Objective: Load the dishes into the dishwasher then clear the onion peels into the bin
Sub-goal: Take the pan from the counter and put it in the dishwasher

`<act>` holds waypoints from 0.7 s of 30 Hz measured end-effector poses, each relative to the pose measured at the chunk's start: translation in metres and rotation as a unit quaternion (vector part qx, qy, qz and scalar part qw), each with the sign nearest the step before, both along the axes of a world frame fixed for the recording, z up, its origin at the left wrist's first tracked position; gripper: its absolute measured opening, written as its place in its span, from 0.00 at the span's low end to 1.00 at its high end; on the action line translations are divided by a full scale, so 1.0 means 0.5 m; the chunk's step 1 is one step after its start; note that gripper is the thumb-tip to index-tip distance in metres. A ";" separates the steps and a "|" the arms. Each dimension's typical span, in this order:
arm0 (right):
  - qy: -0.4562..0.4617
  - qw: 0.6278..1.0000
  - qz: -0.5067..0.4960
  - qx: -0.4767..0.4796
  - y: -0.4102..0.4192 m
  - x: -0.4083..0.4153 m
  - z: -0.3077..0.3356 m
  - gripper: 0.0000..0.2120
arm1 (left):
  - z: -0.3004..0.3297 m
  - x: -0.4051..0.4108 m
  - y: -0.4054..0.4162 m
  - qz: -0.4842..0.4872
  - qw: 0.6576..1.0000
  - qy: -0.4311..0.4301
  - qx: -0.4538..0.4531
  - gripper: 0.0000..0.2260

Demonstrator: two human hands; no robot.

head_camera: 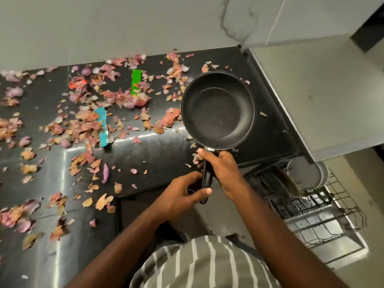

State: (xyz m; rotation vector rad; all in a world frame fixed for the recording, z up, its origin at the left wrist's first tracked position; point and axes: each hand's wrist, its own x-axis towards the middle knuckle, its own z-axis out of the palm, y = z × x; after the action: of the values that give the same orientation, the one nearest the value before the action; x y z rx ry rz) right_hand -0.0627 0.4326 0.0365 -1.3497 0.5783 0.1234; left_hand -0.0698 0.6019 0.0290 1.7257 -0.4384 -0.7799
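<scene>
Both hands grip the pan (218, 109) handle: right hand (224, 169) wrapped near the bowl, left hand (185, 194) pinching the end. Tilt it sideways into the dishwasher rack (307, 206), clear of the plates (307, 173).

Pale grey wall (104, 28) running behind glossy black table (145, 154), overhead light streaking across its polished top. White marble-veined panel (239, 19) standing at back right corner. Light grey cabinet (324, 90) sitting to right, its flat front facing up toward camera. Beige floor (361, 196) showing at lower right, beneath cabinet edge
</scene>
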 end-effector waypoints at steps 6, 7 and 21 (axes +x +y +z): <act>-0.026 0.998 -0.059 -0.010 -0.121 -0.077 0.022 0.08 | 0.023 -0.052 -0.137 -0.080 0.996 -0.048 -0.004 0.11; -0.032 0.997 -0.068 -0.012 -0.149 -0.095 0.023 0.07 | 0.024 -0.068 -0.168 -0.089 0.995 -0.050 -0.003 0.11; -0.045 0.974 -0.222 0.004 -0.457 -0.369 -0.005 0.05 | -0.003 -0.247 -0.503 -0.202 0.978 -0.018 0.045 0.10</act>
State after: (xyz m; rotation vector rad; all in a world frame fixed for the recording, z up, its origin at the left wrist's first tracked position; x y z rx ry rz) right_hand -0.2474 0.2043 0.0339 -1.1831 0.7862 -0.2978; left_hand -0.1932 0.3504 0.0276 1.7592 -0.8056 -1.0732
